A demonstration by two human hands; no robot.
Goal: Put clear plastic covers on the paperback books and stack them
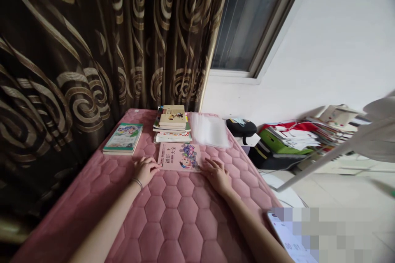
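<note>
Touching pink book point(179, 157), loosely bent fingers point(212, 164)

Soft, uneven light leaves the curtain point(92, 49) dark, the lower right pixelated.

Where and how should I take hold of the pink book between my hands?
Ideally, grip the pink book by its left and right edges, left hand from the left, right hand from the right: it lies flat on the mattress, with a hand at each edge.
</note>
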